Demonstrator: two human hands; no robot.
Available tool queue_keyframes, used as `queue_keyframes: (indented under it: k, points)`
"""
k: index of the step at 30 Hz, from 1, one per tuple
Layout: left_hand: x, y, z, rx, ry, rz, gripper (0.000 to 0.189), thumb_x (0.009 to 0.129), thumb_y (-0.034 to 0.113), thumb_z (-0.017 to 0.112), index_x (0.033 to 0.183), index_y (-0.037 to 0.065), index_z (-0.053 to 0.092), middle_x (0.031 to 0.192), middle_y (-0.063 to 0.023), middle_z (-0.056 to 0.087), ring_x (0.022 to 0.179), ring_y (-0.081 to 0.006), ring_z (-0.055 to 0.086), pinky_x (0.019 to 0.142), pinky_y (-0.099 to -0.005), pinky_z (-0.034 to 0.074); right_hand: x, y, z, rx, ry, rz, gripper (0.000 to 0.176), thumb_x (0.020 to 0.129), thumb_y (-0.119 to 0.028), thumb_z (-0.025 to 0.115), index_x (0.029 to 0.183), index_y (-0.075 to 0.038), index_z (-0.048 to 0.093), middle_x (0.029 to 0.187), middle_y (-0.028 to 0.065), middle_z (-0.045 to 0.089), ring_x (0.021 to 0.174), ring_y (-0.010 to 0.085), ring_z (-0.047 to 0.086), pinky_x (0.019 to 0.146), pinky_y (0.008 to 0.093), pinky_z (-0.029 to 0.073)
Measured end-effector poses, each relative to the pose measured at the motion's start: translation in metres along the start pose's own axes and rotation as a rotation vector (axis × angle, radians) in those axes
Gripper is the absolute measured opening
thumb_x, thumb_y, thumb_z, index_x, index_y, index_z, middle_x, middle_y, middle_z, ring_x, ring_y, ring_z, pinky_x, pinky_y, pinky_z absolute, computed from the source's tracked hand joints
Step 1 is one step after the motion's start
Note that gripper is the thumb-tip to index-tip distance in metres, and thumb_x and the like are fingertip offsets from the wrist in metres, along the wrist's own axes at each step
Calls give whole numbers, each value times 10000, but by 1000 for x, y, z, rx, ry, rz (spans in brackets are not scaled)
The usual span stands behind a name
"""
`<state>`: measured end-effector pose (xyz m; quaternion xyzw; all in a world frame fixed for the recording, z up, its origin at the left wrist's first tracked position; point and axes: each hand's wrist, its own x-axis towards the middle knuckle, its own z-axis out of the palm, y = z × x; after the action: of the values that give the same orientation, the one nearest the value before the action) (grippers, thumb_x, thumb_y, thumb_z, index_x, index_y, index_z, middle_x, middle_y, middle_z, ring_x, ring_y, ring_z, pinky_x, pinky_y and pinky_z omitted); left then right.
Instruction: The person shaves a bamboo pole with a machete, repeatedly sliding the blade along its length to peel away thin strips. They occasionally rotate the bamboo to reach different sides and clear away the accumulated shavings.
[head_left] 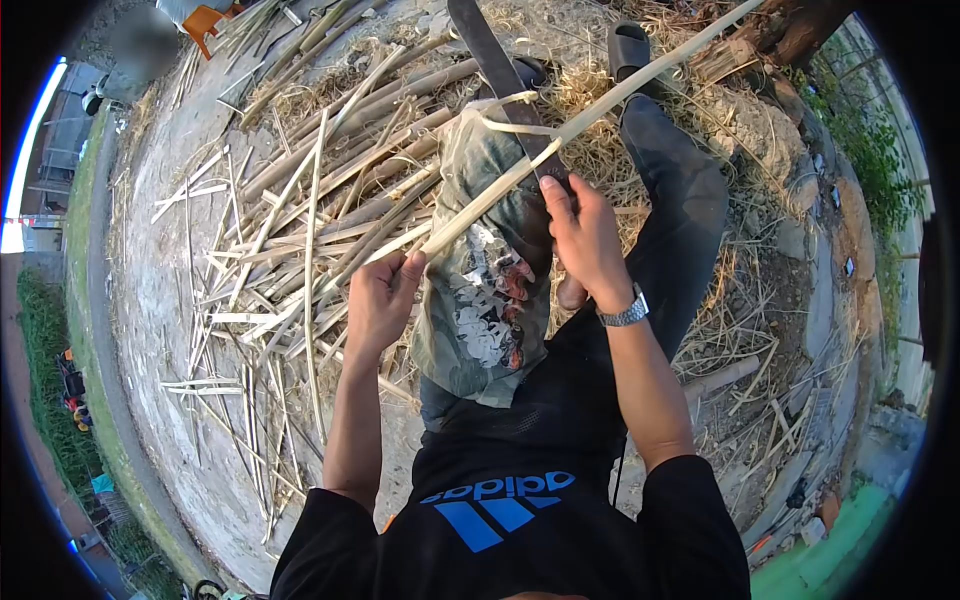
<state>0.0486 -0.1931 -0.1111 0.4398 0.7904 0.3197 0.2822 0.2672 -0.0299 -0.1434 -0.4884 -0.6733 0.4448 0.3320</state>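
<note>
A long pale bamboo strip (640, 82) runs diagonally from my left hand (385, 300) up to the top right. My left thumb and fingers close around its lower end. My right hand (588, 240) grips a machete (492, 55) with a long dark blade pointing up and away; the butt of its handle shows below my palm. The strip crosses the blade just above my right thumb. Thin slivers (515, 127) curl off beside the crossing. Under the strip, a camouflage cloth (455, 180) with a worn print covers my left thigh.
Split bamboo pieces (320, 200) lie heaped on the ground to the left. Shavings (580, 95) surround my feet, near a black sandal (630, 48). A log (810, 30) lies at the top right, and an orange chair (203, 25) stands at the top left.
</note>
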Motion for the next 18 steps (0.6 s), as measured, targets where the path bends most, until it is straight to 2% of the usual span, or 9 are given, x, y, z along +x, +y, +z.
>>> queue_keyframes:
  k: [2,3,5,7,8,9,11,14,18]
  points:
    - [-1,0,1,-13,-19,-6,502,1048,395,613,762,-17,630,556,48,392,568,-68,336,511,-327,245,7,-5,-19,0,-17,-13,413,1045,-366,609,896,20,613,604,108,583,527,223,575,521,396,426]
    - [1,-1,2,-21,-12,-9,502,1048,395,613,762,-17,630,556,48,392,568,-68,336,511,-327,245,17,-11,-33,-51,28,27,400,1045,-359,609,918,19,627,617,109,598,537,219,589,523,387,434]
    - [3,-2,7,-121,-29,-56,528,1033,434,639,774,-26,653,545,3,404,542,-99,345,497,-344,284,36,-5,-40,-6,138,127,396,1043,-355,609,930,23,625,644,157,615,558,304,607,548,415,450]
    - [13,6,28,-46,15,-6,518,1039,429,631,790,-23,683,541,3,438,543,-89,365,490,-342,296,10,-11,-1,-82,32,-74,399,1046,-357,598,950,30,622,675,213,621,597,412,596,583,457,462]
    - [9,7,28,-112,21,-32,517,1041,420,628,780,-24,672,542,-1,438,545,-91,364,493,-343,298,0,-9,13,-122,123,-222,414,1048,-351,590,916,42,592,683,253,605,631,490,560,608,499,457]
    - [8,9,26,-169,23,-52,515,1043,411,625,770,-24,662,543,-5,437,546,-93,362,495,-343,300,1,-13,1,-41,-58,-50,451,1047,-366,595,877,51,562,631,224,565,585,430,558,590,472,456]
    - [4,1,34,-157,41,37,516,1052,380,619,723,-17,616,555,6,459,559,-80,370,504,-322,293,-2,-10,-9,115,-139,19,441,1047,-362,615,837,22,557,585,135,546,517,266,542,542,395,442]
    - [-4,11,30,-282,32,71,505,1063,379,606,739,-8,620,586,31,479,582,-67,384,519,-297,289,-15,-37,-25,322,-131,31,397,1040,-346,649,831,-20,563,586,46,558,516,106,508,504,309,414]
    - [-6,55,34,-537,81,117,475,1091,373,559,762,33,602,648,47,494,598,-45,395,535,-258,284,-13,-85,-39,294,42,-133,361,1028,-335,680,853,-40,566,608,21,592,521,79,549,496,287,424]
